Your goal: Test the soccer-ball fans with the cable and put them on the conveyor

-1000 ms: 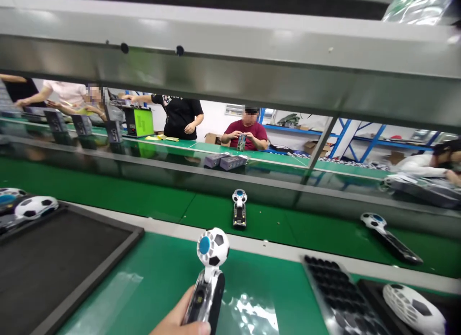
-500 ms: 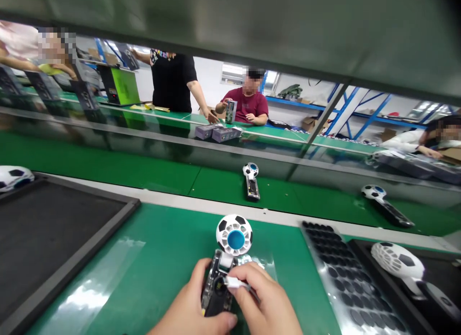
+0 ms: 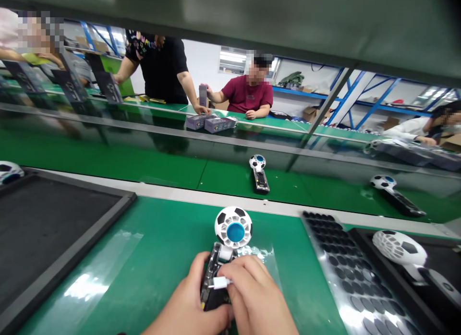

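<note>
A handheld fan with a white-and-black football-patterned head (image 3: 233, 228) and blue centre lies in front of me, its dark see-through handle (image 3: 216, 263) pointing towards me. My left hand (image 3: 190, 296) is closed around the handle from the left, thumb across its lower end. My right hand (image 3: 254, 292) pinches a white cable plug (image 3: 220, 282), its metal tip pointing left, over the handle. I cannot tell if the tip touches the handle. The fingers hide most of the cable and the handle's lower part.
A dark tray (image 3: 54, 239) lies left. On the right are a sheet of black round pads (image 3: 349, 263) and another football fan (image 3: 399, 248) over a dark tray. Beyond, the green belt (image 3: 162, 169) carries more fans (image 3: 260, 174). Across it, people handle boxes (image 3: 219, 125). A panel (image 3: 230, 18) hangs overhead.
My right hand has shifted the plug left across the handle. The belt's fans have moved right. Across the belt, a person's hand has brought a box to the left.
</note>
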Motion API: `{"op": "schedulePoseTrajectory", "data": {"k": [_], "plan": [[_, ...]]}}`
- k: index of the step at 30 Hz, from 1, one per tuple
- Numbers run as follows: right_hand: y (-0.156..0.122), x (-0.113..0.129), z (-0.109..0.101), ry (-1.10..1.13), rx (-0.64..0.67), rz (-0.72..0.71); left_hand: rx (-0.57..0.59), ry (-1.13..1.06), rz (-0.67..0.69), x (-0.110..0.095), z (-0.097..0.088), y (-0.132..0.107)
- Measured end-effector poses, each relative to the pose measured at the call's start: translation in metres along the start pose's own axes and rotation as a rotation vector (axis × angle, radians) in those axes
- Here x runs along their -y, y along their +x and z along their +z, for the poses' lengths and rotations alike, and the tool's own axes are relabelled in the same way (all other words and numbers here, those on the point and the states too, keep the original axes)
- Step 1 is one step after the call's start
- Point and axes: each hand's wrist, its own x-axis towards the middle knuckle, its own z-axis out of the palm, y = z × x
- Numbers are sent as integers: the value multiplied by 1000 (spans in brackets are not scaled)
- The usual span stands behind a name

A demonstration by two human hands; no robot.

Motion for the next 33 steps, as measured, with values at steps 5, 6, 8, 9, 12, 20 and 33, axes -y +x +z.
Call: {"op": "schedulePoseTrajectory", "data": {"k": [5,6,8,9,12,20,33], "plan": [[1,5,3,-39,-21,48,11,-20,-15,1,0,0],[2,5,3,-32,-17,57,11,-20,-17,1,0,1],[2,5,2,-14,-7,71,15,-16,-20,1,0,1],[2,5,1,-5,-5,73,18,-10,-22,1,0,1],[3,7,1,-5,-14,60,21,1,-32,1,-1,2],[5,6,11,33,-56,237,79,-100,-13,-2,-1,0],[6,2,-4,-48,0,-83,63,-77,-22,0,0,0]]}}
